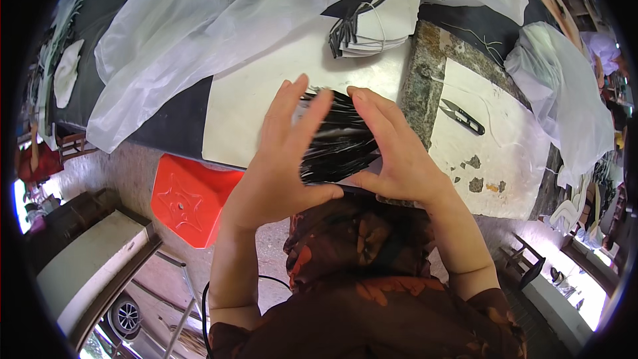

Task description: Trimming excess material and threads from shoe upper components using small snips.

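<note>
Between my two hands is a thick stack of thin black-edged pieces [340,143], held at the near edge of the table over a pale sheet [229,119]. My left hand [276,153] is curved along the stack's left side, fingers pointing away and thumb at the near end. On the other side, my right hand [399,149] presses its fingertips to the far right corner, with its thumb low at the near right. Farther back lies a bundle of white pieces with black edges [379,30], tied with a pale string. The stack's underside is hidden.
Thread snips [463,117] lie on a white sheet [505,166] over a rough stone slab [420,70] at the right. Translucent plastic bags [199,33] cover the far left; another bag [558,86] hangs at the right. A red stool [189,203] stands below the table, left.
</note>
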